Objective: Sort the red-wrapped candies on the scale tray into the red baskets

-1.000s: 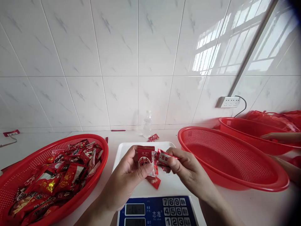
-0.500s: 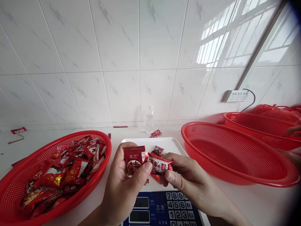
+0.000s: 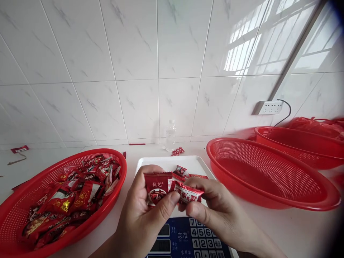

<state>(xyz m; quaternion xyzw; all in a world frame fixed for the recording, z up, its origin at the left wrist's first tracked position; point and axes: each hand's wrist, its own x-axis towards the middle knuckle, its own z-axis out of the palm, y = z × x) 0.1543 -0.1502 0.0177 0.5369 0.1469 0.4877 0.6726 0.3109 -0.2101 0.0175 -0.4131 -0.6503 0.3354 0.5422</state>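
Over the white tray of a weighing scale, my left hand is closed on a flat red snack packet with white characters. Its thumb tip also touches a smaller red wrapped candy, which has a white printed band. My right hand pinches that candy by its right end between thumb and fingers. Behind my hands several red wrapped candies lie on the tray, partly covered. The scale's blue keypad panel shows below my wrists.
A red basket full of wrapped snacks stands at left. At right is another red basket, with a further red basket behind. A clear bottle and a red wrapper are near the wall, which carries a power strip.
Both hands have shifted slightly right and down with the packet and candy, which now tilts more. More of the candies on the tray shows. Another person's hand at the right has left view.
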